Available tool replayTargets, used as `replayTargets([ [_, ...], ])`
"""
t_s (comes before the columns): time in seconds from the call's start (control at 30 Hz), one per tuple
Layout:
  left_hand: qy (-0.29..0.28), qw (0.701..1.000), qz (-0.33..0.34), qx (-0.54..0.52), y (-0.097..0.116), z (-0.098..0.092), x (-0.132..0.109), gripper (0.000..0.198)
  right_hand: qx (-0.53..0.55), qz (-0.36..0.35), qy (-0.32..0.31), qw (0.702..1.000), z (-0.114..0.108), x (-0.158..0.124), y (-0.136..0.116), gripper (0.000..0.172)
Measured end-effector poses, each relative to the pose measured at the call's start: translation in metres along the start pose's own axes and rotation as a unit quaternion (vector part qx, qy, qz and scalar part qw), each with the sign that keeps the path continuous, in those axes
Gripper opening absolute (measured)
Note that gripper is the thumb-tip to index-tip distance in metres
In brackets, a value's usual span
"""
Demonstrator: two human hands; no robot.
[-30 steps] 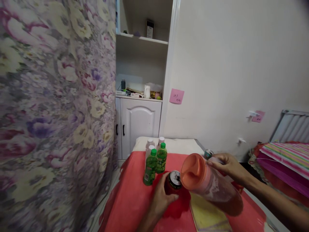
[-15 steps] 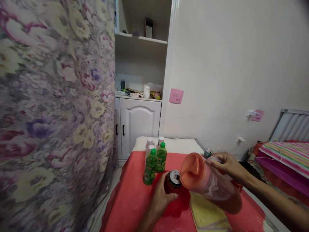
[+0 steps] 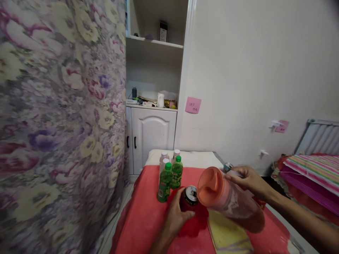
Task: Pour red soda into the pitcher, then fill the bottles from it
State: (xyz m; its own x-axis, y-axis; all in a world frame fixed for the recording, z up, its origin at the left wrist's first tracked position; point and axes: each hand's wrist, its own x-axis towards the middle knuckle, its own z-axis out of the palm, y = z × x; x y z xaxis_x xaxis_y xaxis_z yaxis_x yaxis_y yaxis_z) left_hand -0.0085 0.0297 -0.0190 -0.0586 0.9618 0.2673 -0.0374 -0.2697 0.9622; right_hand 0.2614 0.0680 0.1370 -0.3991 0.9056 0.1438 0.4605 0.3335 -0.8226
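Observation:
My left hand (image 3: 178, 211) is wrapped round a dark drink can (image 3: 190, 197) with an opened top, over a red patch, perhaps a plate or dish (image 3: 196, 224), on the table. My right hand (image 3: 246, 180) grips the handle of a clear plastic pitcher (image 3: 238, 208) with an orange lid (image 3: 211, 187). The pitcher is tipped to the left, its lid right beside the can's rim. Reddish-brown liquid shows inside it. Whether any liquid runs from the spout I cannot tell. A yellow cloth or folder (image 3: 229, 234) lies beneath the pitcher.
Beyond the can stand green-capped bottles (image 3: 165, 185) and several white-capped bottles (image 3: 164, 157). Another can (image 3: 227, 167) sits behind the right hand. A red cloth (image 3: 137, 211) covers the table. A floral curtain (image 3: 63, 123) hangs left, and a bed (image 3: 315, 169) stands right.
Almost nothing differs. The view has shifted very slightly; both hands, the can and the tilted pitcher keep their places.

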Motion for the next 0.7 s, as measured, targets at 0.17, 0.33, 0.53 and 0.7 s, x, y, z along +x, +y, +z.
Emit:
replayTargets([
  [0.17, -0.003, 1.0, -0.002, -0.001, 0.0007, -0.0001, -0.0001, 0.074, 0.0, 0.005, 0.001, 1.0, 0.0001, -0.0002, -0.0015, 0.056],
  [0.33, -0.003, 1.0, -0.005, -0.011, -0.0035, -0.0008, 0.0007, 0.076, -0.007, -0.003, 0.0, 1.0, -0.0007, 0.001, 0.0011, 0.053],
  [0.53, -0.011, 1.0, -0.011, -0.018, -0.0054, -0.0015, 0.002, 0.077, -0.004, -0.002, 0.0, 1.0, -0.0016, 0.0006, 0.0006, 0.054],
  [0.7, -0.016, 1.0, -0.002, -0.015, -0.0027, -0.0011, 0.0023, 0.076, 0.007, 0.0, 0.006, 1.0, -0.0005, -0.0014, -0.0039, 0.054],
])
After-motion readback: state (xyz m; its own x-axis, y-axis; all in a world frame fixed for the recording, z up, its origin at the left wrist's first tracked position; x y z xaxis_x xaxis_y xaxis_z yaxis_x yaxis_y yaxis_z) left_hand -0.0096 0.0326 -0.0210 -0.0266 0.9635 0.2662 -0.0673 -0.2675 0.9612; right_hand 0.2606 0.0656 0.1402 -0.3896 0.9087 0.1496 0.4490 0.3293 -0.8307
